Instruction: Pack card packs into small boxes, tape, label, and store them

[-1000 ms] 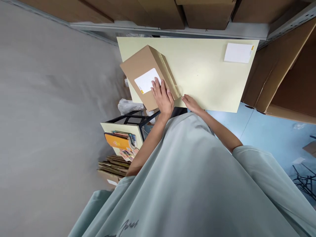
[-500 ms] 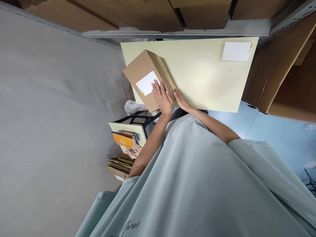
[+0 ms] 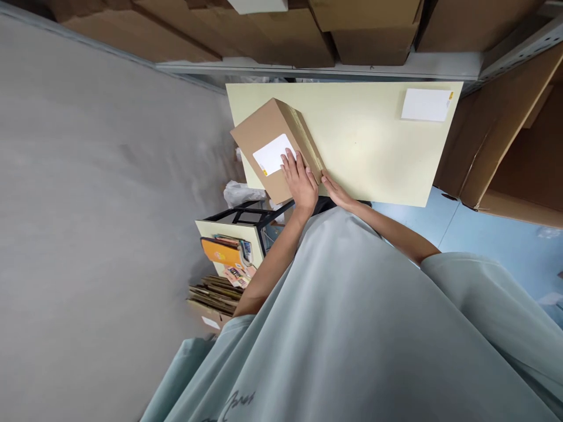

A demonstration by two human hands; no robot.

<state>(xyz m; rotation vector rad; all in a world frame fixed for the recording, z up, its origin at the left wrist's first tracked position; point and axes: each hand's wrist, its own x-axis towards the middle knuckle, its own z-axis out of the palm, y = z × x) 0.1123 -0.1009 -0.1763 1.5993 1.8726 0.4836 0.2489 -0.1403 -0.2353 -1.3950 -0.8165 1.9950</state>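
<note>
A thick brown cardboard stack [image 3: 281, 112] lies at an angle on the left part of the pale yellow table [image 3: 378, 152]. Thin layered edges show along its right side. A white label [image 3: 271, 153] with a small yellow mark sits on its top face. My left hand [image 3: 302, 181] rests flat on top, fingers stretched out and partly over the label. Against the layered side near the front corner, my right hand [image 3: 336, 191] presses with straight fingers, gripping nothing.
A white rectangular pad or card [image 3: 426, 105] lies at the table's far right. Cardboard boxes [image 3: 373, 44] line the shelf above. A large open carton [image 3: 497, 129] stands at right. On the left, a small side table holds an orange folder [image 3: 222, 252], near flattened cardboard [image 3: 215, 295].
The whole view has shifted slightly, with the table lower and further right in the picture. Both hands stay on the cardboard stack in nearly the same places.
</note>
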